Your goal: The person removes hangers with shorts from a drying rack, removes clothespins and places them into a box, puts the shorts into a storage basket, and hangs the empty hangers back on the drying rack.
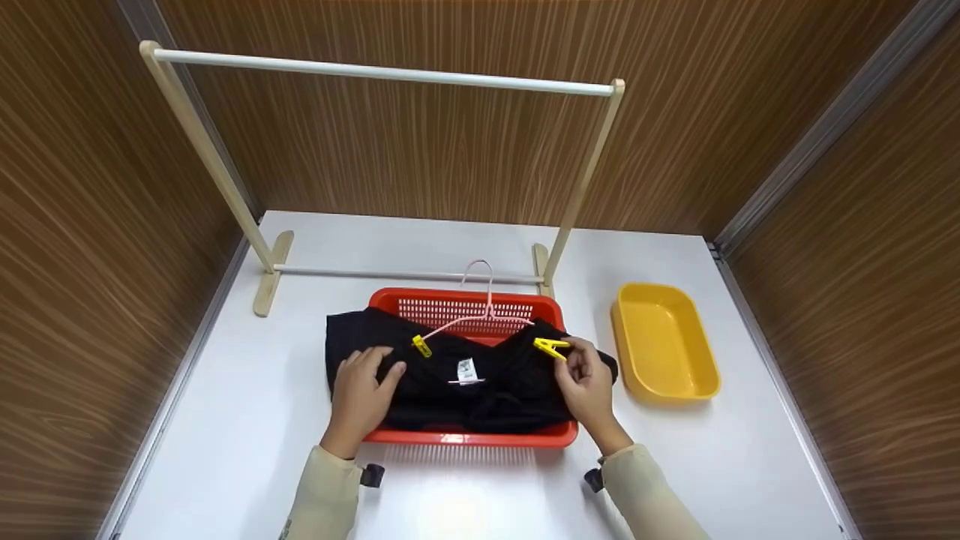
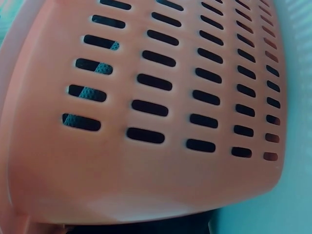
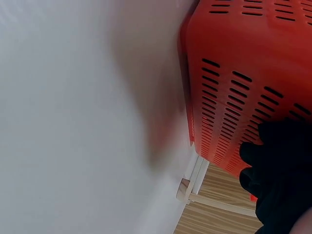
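Note:
A black garment (image 1: 442, 401) with a white label (image 1: 467, 371) lies across the red basket (image 1: 469, 437), overhanging both ends in the head view. On it lies a pink hanger (image 1: 490, 292), hook toward the rack. One yellow clothespin (image 1: 421, 346) sits at the hanger's left end against the fabric. My left hand (image 1: 358, 394) rests on the garment's left part, thumb spread from the fingers. My right hand (image 1: 585, 382) pinches another yellow clothespin (image 1: 551, 347) near the hanger's right arm. In the right wrist view, black fabric (image 3: 282, 170) hangs over the basket's slotted wall.
A wooden rack with a white top bar (image 1: 382, 72) stands behind the basket. To the right is a yellow tray (image 1: 667, 349) on the white table (image 1: 225, 450). Wood-grain panels (image 1: 450, 150) enclose the sides and back. The basket's slotted wall (image 2: 122, 170) fills the left wrist view.

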Demonstrator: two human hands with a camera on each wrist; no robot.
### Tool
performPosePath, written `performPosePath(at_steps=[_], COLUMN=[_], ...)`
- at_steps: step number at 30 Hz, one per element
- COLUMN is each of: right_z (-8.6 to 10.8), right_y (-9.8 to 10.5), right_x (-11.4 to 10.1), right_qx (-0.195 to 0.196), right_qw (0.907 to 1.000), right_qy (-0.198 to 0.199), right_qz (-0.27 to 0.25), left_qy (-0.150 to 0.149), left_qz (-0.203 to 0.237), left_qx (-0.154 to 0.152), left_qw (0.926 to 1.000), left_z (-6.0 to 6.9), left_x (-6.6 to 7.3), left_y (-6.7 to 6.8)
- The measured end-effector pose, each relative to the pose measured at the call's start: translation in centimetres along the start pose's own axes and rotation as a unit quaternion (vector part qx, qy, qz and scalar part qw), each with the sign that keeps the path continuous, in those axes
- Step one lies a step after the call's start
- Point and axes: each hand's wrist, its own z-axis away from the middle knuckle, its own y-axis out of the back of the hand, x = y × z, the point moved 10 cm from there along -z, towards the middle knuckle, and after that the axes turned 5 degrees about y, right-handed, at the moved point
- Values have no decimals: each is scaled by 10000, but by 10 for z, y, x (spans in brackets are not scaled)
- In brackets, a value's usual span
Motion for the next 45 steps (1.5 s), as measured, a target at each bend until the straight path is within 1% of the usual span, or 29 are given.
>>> performPosePath(at_steps=[3, 7, 10, 14, 16, 19, 21, 23, 26, 29, 31, 34, 38, 41, 43, 45], right_z=[2, 4, 3, 0, -2, -4, -4, -1, 2, 2, 1, 0, 4, 11, 16, 21], right_y=[2, 3, 3, 0, 0, 7, 15, 23, 33, 44, 53, 71, 99, 117, 129, 138], right_x=[1, 0, -1, -2, -4, -6, -7, -9, -12, -12, -10, -4, 20, 41, 50, 56], right_qx=[72, 112, 18, -182, -183, 54, 298, 448, 443, 325, 292, 387, 573, 581, 570, 573], right_qw=[10000, 9999, 10000, 9998, 9997, 9998, 9993, 9986, 9982, 9988, 9986, 9970, 9928, 9875, 9834, 9804], right_qy=[-37, 15, 67, 108, 128, 119, 91, 102, 235, 356, 403, 405, 281, 159, 77, 7], right_qz=[-22, -15, 2, -54, -102, -146, -204, -272, -324, -99, 160, 528, 1009, 1456, 1723, 1886], left_qy=[-33, -94, -111, -35, -12, -30, -62, -72, -80, -97, -103, -106, -59, 2, 33, 35], left_qz=[-15, -4, 3, -14, -31, -27, -17, -7, -57, -111, -122, -111, -89, -82, -66, -53], left_qx=[6, 64, 104, 122, 144, 152, 121, 103, 122, 193, 213, 208, 157, 133, 105, 84], left_qw=[10000, 9999, 9999, 9999, 9999, 9999, 9999, 9999, 9999, 9997, 9996, 9997, 9998, 9999, 9999, 9999], left_z=[0, -1, -1, -1, -1, -3, -4, -4, -2, 0, 1, 1, 1, 1, 0, -1], left_x=[1, 2, 2, 0, 0, 1, 3, 4, 3, 2, 1, 1, 1, 0, 0, 0], left_y=[-1, 0, 0, 1, 2, 2, 2, 1, 1, 2, 3, 2, 1, 1, 1, 1])
